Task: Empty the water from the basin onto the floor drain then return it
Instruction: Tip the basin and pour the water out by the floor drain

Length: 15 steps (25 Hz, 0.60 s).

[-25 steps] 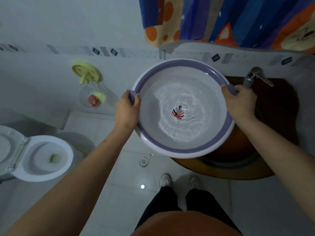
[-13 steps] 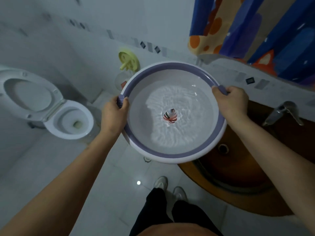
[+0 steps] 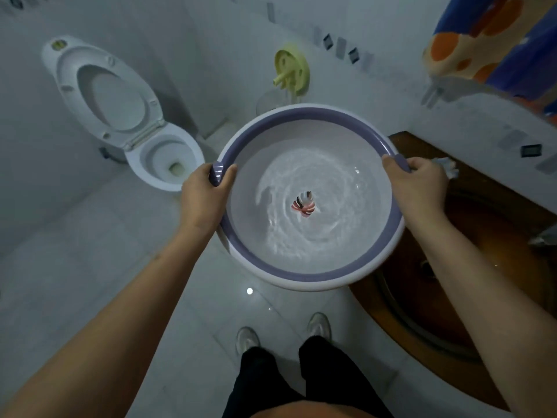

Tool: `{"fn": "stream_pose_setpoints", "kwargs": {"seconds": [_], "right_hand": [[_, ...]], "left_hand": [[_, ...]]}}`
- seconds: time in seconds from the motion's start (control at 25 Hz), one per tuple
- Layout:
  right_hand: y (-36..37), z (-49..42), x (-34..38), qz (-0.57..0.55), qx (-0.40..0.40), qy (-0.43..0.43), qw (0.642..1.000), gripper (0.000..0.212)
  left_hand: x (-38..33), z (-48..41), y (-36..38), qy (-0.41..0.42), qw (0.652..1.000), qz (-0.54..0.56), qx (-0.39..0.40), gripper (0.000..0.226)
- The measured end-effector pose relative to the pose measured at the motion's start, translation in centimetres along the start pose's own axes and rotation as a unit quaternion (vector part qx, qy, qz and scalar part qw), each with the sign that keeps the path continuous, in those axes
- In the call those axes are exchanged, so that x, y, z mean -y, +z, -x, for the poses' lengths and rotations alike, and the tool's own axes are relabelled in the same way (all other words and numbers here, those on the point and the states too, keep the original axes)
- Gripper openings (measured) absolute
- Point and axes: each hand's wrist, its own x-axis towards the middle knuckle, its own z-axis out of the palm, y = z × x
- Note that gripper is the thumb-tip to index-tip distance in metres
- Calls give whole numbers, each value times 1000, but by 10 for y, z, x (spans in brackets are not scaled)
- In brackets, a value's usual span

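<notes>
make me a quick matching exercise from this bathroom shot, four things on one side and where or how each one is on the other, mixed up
Things:
1. basin
2. toilet
3. yellow holder
4. brown sink

Places or states:
A. stuck on the tiled wall, beyond the far rim of the held item
B. lid raised, standing at the left on the floor
C. held level by the left hand and right hand at opposite rim handles, water rippling inside
D. set in a wooden counter at the right, partly under the held item

Pairs: 1-C, 2-B, 3-A, 4-D
</notes>
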Motion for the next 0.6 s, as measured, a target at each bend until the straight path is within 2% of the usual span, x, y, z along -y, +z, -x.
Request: {"fn": "stream_pose_setpoints", "kwargs": {"seconds": [0.2,0.48,0.6], "right_hand": [[51,26,-6,-1,21,26,999,42],[123,50,-32,-2,36,44,998,42],[156,49,-46,-4,38,42,998,43]], "left_hand": [[52,-3,-13,-33,999,29,-4,25],[125,-16,-5,-42,999,32,3,29],[158,-21,8,-45,998,43,-3,23]]}}
